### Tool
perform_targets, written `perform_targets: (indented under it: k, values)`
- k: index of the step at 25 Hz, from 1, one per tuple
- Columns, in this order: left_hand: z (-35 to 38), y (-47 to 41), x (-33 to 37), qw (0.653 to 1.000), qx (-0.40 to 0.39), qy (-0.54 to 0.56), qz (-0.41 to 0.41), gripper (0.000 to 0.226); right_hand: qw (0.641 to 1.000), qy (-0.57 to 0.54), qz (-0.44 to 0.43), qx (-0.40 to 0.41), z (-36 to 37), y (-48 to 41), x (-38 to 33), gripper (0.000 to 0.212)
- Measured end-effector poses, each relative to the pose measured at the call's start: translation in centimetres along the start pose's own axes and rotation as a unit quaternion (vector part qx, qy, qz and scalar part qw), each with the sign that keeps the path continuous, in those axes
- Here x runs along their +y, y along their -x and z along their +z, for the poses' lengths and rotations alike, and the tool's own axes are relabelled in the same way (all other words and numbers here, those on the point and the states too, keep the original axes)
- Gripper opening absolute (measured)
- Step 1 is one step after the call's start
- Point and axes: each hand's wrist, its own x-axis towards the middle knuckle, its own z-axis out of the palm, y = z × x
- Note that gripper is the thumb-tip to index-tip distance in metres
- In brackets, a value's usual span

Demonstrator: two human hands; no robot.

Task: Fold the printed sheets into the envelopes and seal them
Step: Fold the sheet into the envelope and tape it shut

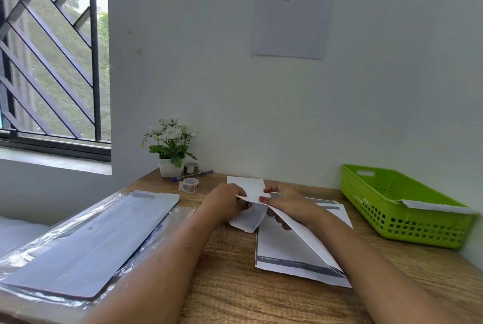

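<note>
"END GOAL" on printed sheet

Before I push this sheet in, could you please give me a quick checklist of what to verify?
1. The envelope is held open: ok, the right hand grips it with the flap up.
2. The folded sheet is gripped: ok, the left hand holds it at the envelope's mouth.
3. The sheet is inside: not ok, much of it shows outside.
4. The sheet's width fits: cannot tell, the hands hide the edges.
5. The tape roll is ready for sealing: ok, it stands on the table beyond the left hand.
6. The green basket has room: ok, only one other envelope lies at its near rim.
</note>
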Motion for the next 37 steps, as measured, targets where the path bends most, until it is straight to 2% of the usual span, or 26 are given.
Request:
perform_targets:
  k: [3,6,12,14,18,25,27,30,32,34,37]
  values:
    - [-0.1,-0.1,-0.1,1.000,0.006,0.021,0.022,0.023,0.997,0.066,0.015,-0.036,-0.8,0.9,-0.3,0.028]
    - [-0.1,0.0,-0.2,0.997,0.029,0.077,0.014,0.019,0.994,0.056,0.021,-0.093,-1.4,2.4,-0.9,0.015]
    - [-0.1,0.2,0.5,0.996,0.036,0.078,0.021,0.020,0.991,0.080,0.020,-0.100,-1.0,2.5,-0.9,0.025]
    - [-0.1,0.4,1.2,0.997,0.032,0.048,0.043,0.022,0.994,0.091,0.025,-0.057,-0.9,2.6,-1.1,0.030]
    - [0.3,0.6,2.0,0.997,0.018,0.003,0.078,0.018,0.981,0.184,0.057,0.036,-1.2,2.4,-0.6,0.046]
    - [1.0,0.8,2.7,0.996,0.037,0.003,0.087,0.018,0.971,0.176,0.045,0.154,-1.6,1.4,0.8,0.031]
    - [1.1,0.8,2.8,0.995,0.051,0.008,0.084,0.017,0.969,0.180,0.045,0.165,-0.9,0.9,0.9,0.037]
    - [1.2,0.7,2.5,0.994,0.061,0.006,0.085,0.014,0.979,0.143,0.057,0.132,-0.3,1.0,0.7,0.030]
    - [1.2,0.6,2.4,0.994,0.069,-0.001,0.082,0.015,0.991,0.049,0.085,0.085,-0.4,1.9,0.2,0.027]
    - [1.2,0.6,2.3,0.994,0.081,0.003,0.071,0.016,0.989,-0.064,0.130,0.007,-0.8,2.8,-0.4,0.046]
    - [1.1,0.5,2.0,0.994,0.091,0.016,0.054,0.014,0.979,-0.117,0.139,-0.090,-1.4,3.0,-0.4,0.073]
